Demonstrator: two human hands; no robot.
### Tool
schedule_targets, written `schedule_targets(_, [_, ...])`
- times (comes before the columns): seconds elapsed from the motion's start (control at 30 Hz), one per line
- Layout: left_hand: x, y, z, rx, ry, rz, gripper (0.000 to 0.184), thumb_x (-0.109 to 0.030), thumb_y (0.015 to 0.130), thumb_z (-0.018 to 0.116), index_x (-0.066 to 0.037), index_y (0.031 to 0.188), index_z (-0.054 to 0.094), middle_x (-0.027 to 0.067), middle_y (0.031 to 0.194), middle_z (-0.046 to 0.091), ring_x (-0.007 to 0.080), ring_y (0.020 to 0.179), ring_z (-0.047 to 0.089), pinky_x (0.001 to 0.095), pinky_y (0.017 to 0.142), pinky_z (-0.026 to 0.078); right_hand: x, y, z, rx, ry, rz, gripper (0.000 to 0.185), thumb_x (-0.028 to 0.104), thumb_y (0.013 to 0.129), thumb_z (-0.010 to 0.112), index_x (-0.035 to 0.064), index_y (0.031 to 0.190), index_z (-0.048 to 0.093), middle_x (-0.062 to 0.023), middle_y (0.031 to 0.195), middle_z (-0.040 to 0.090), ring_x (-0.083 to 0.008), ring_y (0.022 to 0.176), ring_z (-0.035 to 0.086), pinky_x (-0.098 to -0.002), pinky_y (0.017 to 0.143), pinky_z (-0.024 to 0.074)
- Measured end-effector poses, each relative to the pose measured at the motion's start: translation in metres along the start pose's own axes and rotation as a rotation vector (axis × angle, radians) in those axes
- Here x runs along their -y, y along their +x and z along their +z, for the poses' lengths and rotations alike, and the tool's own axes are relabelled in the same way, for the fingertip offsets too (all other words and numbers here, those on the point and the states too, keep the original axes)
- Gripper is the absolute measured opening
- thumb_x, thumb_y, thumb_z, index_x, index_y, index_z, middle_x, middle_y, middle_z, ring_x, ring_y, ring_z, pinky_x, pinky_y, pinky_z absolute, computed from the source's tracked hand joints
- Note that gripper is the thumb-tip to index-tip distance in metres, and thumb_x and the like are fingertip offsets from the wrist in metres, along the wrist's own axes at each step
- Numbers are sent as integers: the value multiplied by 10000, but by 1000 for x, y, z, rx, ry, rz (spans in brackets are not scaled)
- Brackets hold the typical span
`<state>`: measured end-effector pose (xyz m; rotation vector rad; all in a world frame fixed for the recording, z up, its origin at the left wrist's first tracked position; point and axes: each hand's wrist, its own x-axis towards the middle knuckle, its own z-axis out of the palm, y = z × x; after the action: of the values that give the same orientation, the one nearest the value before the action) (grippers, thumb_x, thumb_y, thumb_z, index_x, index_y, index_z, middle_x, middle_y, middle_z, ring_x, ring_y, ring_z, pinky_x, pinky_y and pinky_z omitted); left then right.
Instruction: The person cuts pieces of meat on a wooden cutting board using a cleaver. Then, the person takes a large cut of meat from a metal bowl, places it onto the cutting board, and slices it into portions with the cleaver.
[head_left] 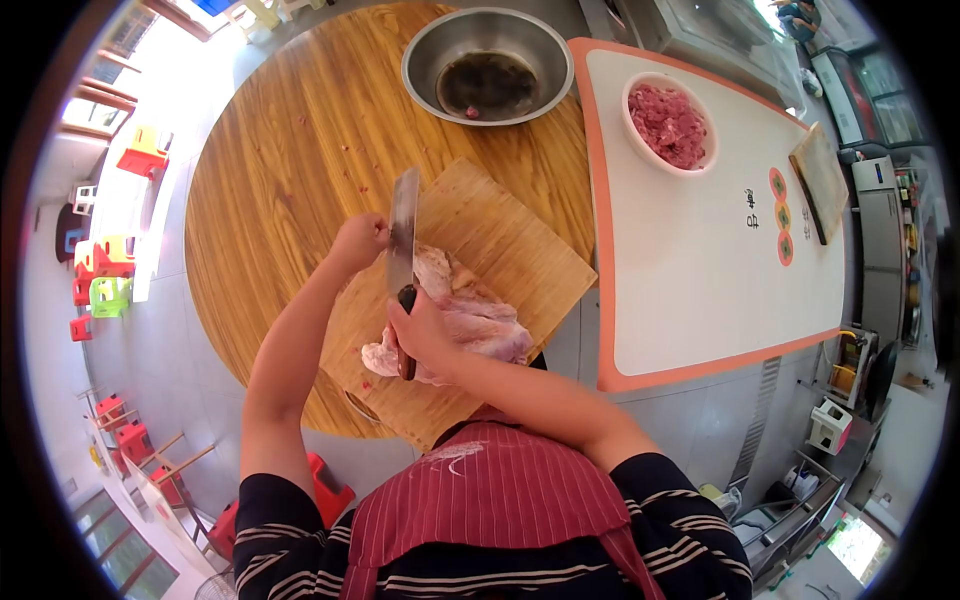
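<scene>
Raw meat [485, 328] is seen largely uncut on the board [500, 215], a cleaver [403, 225] gripped by right fingers [398, 319], left fingers [377, 228] curled nearby. Cut meat [668, 125] is bowled beyond the board.

Cleaver blade [403, 222]: smooth, glossy metal | cutting board [508, 222]: matt wood | basin [422, 88]: shiny metal | counter [270, 180]: glossy wood grain seen | apron [480, 492]: striped cloth

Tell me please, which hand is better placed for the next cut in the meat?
Right, I think: the right hand holds the cleaver by its handle, over the meat. The left hand is curled beside the blade, off the handle.
</scene>
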<state>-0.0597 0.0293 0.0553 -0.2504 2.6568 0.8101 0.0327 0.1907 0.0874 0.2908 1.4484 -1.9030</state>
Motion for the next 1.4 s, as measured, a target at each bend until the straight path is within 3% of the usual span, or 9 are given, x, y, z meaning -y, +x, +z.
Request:
schedule_targets(0.2, [7, 7, -51, -187, -735, -69, 96, -136, 853, 511, -60, 834, 568, 10, 750, 597, 97, 671, 563, 227, 577, 425, 8, 15, 11, 81, -112, -16, 208, 193, 833, 521, 4, 816, 436, -52, 538, 491, -152, 415, 483, -298, 383, 379])
schedule_targets(0.37, [3, -14, -76, -97, -1200, -122, 51, -99, 877, 472, -95, 914, 506, 22, 843, 597, 111, 706, 561, 231, 622, 456, 3, -58, -36, 277, -412, 30, 265, 213, 824, 559, -1, 956, 475, -34, 547, 491, -116, 454, 486, -281, 424, 400])
schedule_targets(0.43, [4, -25, -73, -85, -1306, -105, 77, -80, 875, 459, -101, 941, 493, 30, 860, 596, 120, 736, 565, 238, 622, 469, -39, -73, -76, 98, -657, -266, 388, 273, 793, 596, -5, 1044, 497, -149, 691, 587, -282, 600, 591, -359, 556, 459])
schedule_targets(0.5, [-4, -33, -70, -79, -1346, -68, 114, -42, 862, 439, -100, 935, 505, 35, 850, 593, 126, 735, 565, 244, 601, 474, -27, -109, -111, 48, -733, -124, 460, 272, 780, 603, -15, 1116, 476, -190, 767, 604, -346, 707, 600, -388, 641, 465])
schedule_targets(0.6, [25, -34, -50, 48, -1368, 18, 150, 13, 817, 422, -80, 836, 539, 39, 794, 582, 129, 677, 556, 252, 562, 478, -28, -167, -149, -135, -804, -151, 451, 274, 783, 598, 6, 1126, 480, -194, 784, 606, -354, 744, 597, -393, 659, 463])
schedule_targets(0.8, [-32, -97, 5, 0, -1834, -256, 87, -25, 819, 468, -16, 847, 550, 63, 785, 577, 170, 686, 567, 272, 594, 500, -61, -252, -192, -418, -667, -86, 467, 282, 772, 609, 29, 1145, 487, -181, 797, 616, -343, 747, 602, -391, 686, 467])
schedule_targets(1.07, [-183, -201, 111, 332, -1556, -51, 109, 10, 815, 522, 7, 923, 531, 79, 830, 576, 162, 746, 577, 237, 660, 503, -107, -372, -292, -651, -370, 21, 503, 291, 751, 629, 17, 1148, 490, -196, 874, 616, -313, 797, 610, -367, 714, 474])
schedule_targets(1.27, [-310, -225, 218, 652, -1500, -91, 120, 31, 819, 509, -21, 926, 504, 70, 801, 559, 141, 699, 567, 226, 589, 489, -217, -484, -401, -1048, -385, -159, 472, 238, 756, 615, 0, 1143, 485, -143, 738, 600, -199, 583, 596, -320, 568, 486])
schedule_targets(1.4, [-419, -237, 278, 873, -1453, -81, 184, 39, 821, 459, -42, 983, 493, 83, 812, 545, 165, 702, 565, 266, 637, 517, -232, -562, -449, -1170, 103, -113, 478, 175, 772, 598, -37, 1170, 438, -85, 662, 550, -133, 487, 550, -282, 451, 464])
